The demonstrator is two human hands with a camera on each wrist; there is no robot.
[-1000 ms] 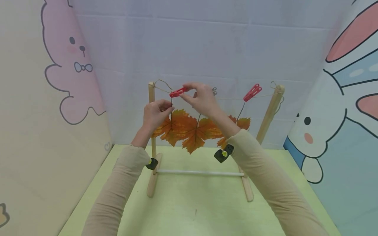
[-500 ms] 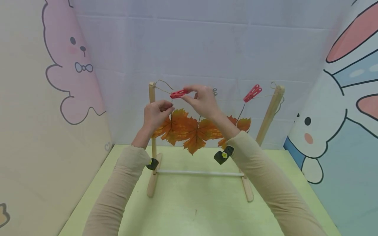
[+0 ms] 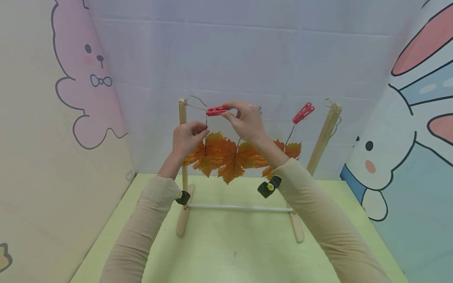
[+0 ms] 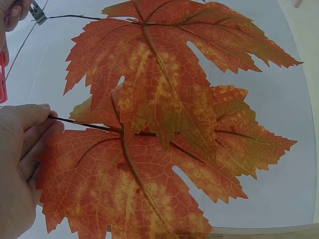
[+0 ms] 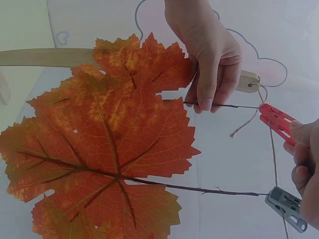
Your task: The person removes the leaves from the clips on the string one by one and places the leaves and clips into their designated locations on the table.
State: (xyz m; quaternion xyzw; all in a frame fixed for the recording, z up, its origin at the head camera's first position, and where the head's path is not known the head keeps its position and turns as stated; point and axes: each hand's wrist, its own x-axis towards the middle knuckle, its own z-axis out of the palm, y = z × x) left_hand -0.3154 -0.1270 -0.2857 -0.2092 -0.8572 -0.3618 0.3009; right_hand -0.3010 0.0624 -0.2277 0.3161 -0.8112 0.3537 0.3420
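Note:
My left hand (image 3: pixel 187 135) pinches the dark stem of the leftmost orange maple leaf (image 4: pixel 119 184) between thumb and fingers. With my right hand (image 3: pixel 245 120) I grip the handle end of a red clothespin (image 3: pixel 216 111); its nose sits at the tip of that stem, against the string (image 5: pixel 273 154). Beside it a grey clothespin (image 5: pixel 286 206) holds a middle leaf (image 5: pixel 117 174) by its stem on the string. Farther right, a second red clothespin (image 3: pixel 303 113) holds another leaf (image 3: pixel 293 149), partly hidden behind my right forearm.
The string runs between two wooden posts, left (image 3: pixel 182 114) and right (image 3: pixel 323 137). A white rod (image 3: pixel 240 207) joins their wooden feet on the pale green table (image 3: pixel 226 251). Cloth walls with a printed bear (image 3: pixel 86 78) and rabbit (image 3: pixel 382 157) stand around it.
My right hand and the red clothespin have shifted slightly right, and the clothespin has turned closer to level. My left hand stays nearly still on the stem.

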